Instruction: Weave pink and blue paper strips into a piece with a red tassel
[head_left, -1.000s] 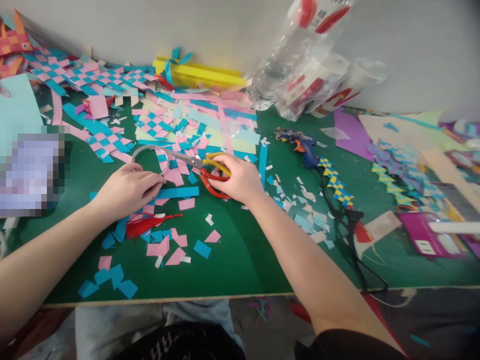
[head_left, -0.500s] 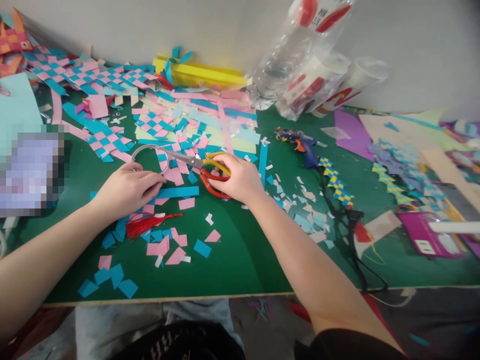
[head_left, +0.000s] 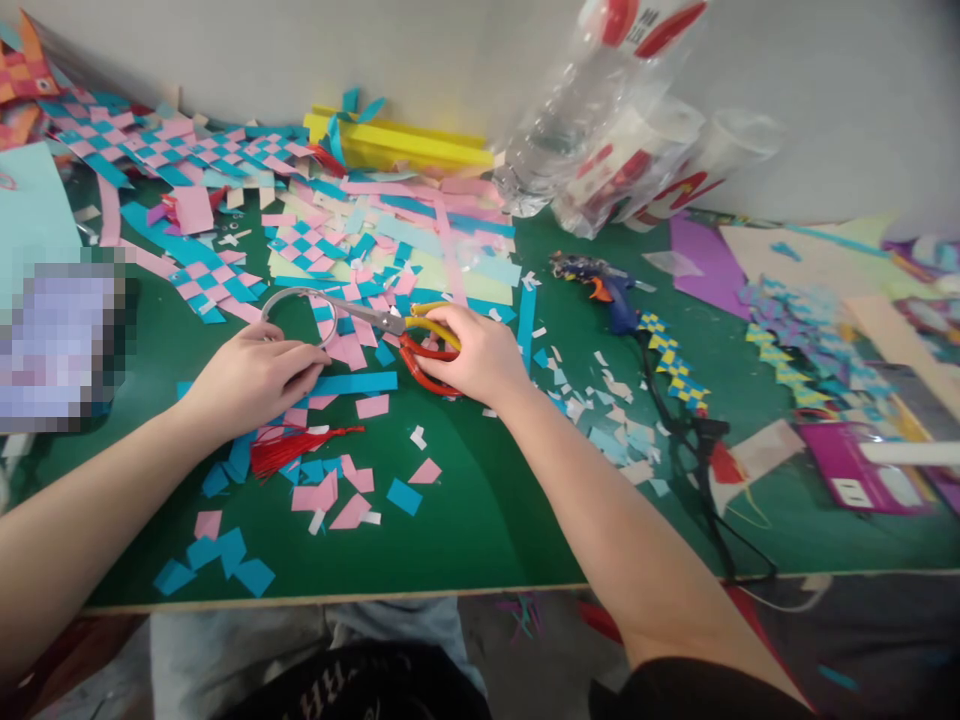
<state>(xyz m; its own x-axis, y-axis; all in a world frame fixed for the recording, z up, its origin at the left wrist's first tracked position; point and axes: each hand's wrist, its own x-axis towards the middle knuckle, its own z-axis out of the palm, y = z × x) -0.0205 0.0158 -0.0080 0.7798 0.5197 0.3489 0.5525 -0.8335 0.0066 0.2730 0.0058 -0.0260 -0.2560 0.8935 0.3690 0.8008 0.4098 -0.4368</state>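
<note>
From my end, very little separates this moment from the frame half a second back: the view has slipped a touch, and both hands keep their places. I make out two hands. The left hand [head_left: 266, 385] has its fingers closed on one pale curved band [head_left: 281, 294], which arches up above the knuckles. The right hand [head_left: 484, 360] grips one pair of scissors [head_left: 391, 322] by its handles, one yellow and one red. The blades reach left to the upper part of the band, over the green surface [head_left: 465, 540]; I cannot tell whether they touch it.

I count one red tassel [head_left: 285, 452] just beside the left hand, on its near side, and four blue paper pieces [head_left: 255, 577] near the front edge. Pink and blue scraps around them are too many to count surely. To the right lie one blue glue gun [head_left: 621, 310] and one yellow-and-blue woven strip [head_left: 673, 365]. One yellow folded paper [head_left: 420, 150] sits at the back, with a blue bow at its left end.

For containers, I see clear plastic wrapping [head_left: 532, 150] against the wall, with red-and-white cups [head_left: 667, 135] inside; their number is unclear.
</note>
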